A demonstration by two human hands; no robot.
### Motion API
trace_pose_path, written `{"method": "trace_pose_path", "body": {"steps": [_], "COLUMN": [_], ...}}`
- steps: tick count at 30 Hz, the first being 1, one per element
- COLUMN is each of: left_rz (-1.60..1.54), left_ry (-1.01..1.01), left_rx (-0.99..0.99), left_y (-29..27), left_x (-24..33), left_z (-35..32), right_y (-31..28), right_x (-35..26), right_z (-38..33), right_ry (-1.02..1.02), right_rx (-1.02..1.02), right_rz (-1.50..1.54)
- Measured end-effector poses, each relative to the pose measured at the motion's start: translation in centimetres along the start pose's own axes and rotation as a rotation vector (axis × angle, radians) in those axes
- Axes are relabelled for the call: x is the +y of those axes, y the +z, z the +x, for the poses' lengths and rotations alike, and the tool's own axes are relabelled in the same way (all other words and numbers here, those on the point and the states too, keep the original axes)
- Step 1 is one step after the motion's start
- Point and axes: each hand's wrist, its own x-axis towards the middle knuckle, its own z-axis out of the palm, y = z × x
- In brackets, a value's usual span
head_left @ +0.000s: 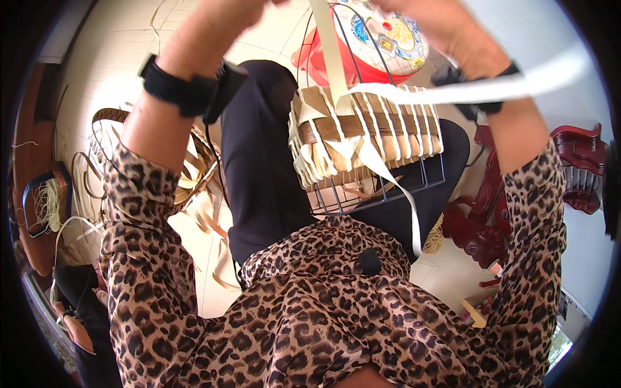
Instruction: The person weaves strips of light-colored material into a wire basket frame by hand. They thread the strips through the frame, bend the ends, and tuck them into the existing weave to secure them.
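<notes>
Across my lap rests a black wire-frame basket [381, 205], partly woven with pale flat strips and a brown band [356, 126]. White cord wraps crosswise over its side. From the weave one cream strip [332, 55] runs straight up between my hands and leaves the picture. A loose white strip [466, 92] sweeps right, blurred, across my right wrist; another strip end [404, 187] dangles over the near wires. My left hand [242, 11] and my right hand [424, 16] are raised beyond the basket, cut off by the top edge. Their fingers are mostly hidden, so their grip does not show.
Beyond the basket stands a red tub [317, 58] with a patterned round lid [388, 39]. Loose strips [207, 226] lie on the floor at left. Carved dark-red wooden furniture [479, 226] stands at right. Another person's dark-clothed leg [84, 310] is at lower left.
</notes>
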Motion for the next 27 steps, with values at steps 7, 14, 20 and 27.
{"method": "trace_pose_path", "body": {"steps": [7,14,20,27], "left_rz": [-0.286,0.21,-0.311,-0.32], "left_ry": [0.011,-0.004,0.053,0.101], "left_rx": [0.275,-0.465,0.061,-0.095], "left_y": [-0.8,4.1,-1.5,-0.5], "left_x": [3.3,-0.8,3.1,2.8], "left_z": [0.4,-2.7,1.7,2.0], "right_y": [0.5,-4.7,0.9,-5.1], "right_x": [0.0,-4.0,1.7,-0.9], "right_z": [1.5,2.6,-0.5,3.7], "right_ry": [-0.013,-0.495,0.145,0.01], "right_rx": [-0.182,0.234,-0.348,0.299], "right_rz": [-0.391,0.259,-0.522,0.299]}}
